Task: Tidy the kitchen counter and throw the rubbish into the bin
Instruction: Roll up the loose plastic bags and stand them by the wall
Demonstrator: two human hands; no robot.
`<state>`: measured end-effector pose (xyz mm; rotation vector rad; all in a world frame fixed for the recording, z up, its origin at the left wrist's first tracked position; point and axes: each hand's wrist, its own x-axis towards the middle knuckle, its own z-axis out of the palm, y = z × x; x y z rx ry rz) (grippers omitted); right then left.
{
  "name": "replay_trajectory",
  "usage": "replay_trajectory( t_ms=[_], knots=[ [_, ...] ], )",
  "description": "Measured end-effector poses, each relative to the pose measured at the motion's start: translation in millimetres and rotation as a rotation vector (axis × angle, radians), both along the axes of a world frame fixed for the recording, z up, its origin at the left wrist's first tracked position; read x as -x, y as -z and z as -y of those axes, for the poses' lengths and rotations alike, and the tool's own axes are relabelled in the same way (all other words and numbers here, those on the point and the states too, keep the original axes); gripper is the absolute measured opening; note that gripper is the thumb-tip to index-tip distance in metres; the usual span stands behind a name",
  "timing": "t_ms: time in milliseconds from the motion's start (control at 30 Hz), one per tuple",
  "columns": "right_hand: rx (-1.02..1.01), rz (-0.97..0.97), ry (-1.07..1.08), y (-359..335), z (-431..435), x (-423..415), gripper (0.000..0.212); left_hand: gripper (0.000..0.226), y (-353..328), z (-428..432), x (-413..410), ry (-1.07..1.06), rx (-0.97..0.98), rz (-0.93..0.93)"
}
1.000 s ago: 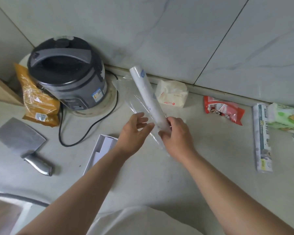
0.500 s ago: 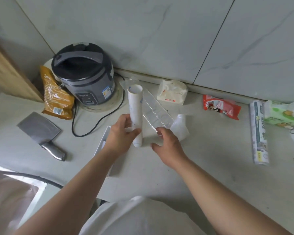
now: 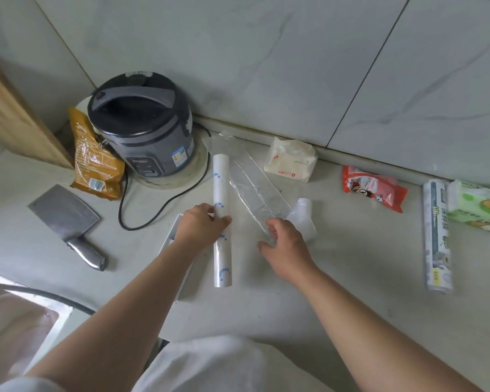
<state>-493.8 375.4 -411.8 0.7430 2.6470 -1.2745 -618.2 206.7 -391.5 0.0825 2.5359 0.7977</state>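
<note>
My left hand [image 3: 203,227] grips a long white roll with blue marks [image 3: 221,190] around its middle; the roll points away from me above the counter. My right hand [image 3: 285,246] pinches the near end of a clear plastic sleeve [image 3: 252,188], which stretches from my fingers toward the wall. A small white crumpled plastic piece [image 3: 303,215] lies just right of the sleeve. A white open box [image 3: 171,239] sits on the counter, partly hidden under my left forearm.
A grey rice cooker [image 3: 142,128] with a black cord stands at the back left, an orange snack bag [image 3: 95,162] beside it. A cleaver [image 3: 65,219] lies left. A white packet [image 3: 292,161], red wrapper [image 3: 374,188], boxed roll [image 3: 437,239] and green tissue pack [image 3: 477,207] lie right.
The white roll passed from my right hand to my left and came out of the clear sleeve. My right hand now holds only the sleeve's near end. The view shifted left.
</note>
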Motion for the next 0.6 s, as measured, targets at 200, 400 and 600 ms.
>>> replay_trajectory(
  t_ms=[200,400,600],
  knots=[
    [-0.07,0.036,-0.019,9.1,-7.5,11.3,0.043,0.039,16.5,-12.8,12.3,0.048,0.252,-0.046],
    [-0.215,0.02,0.074,13.3,-25.7,12.4,0.042,0.044,39.5,-12.8,20.8,0.071,0.259,-0.062],
    [-0.278,0.041,0.215,13.6,-56.9,21.2,0.04,0.056,50.9,-13.5,26.1,0.124,0.281,-0.094]
  ],
)
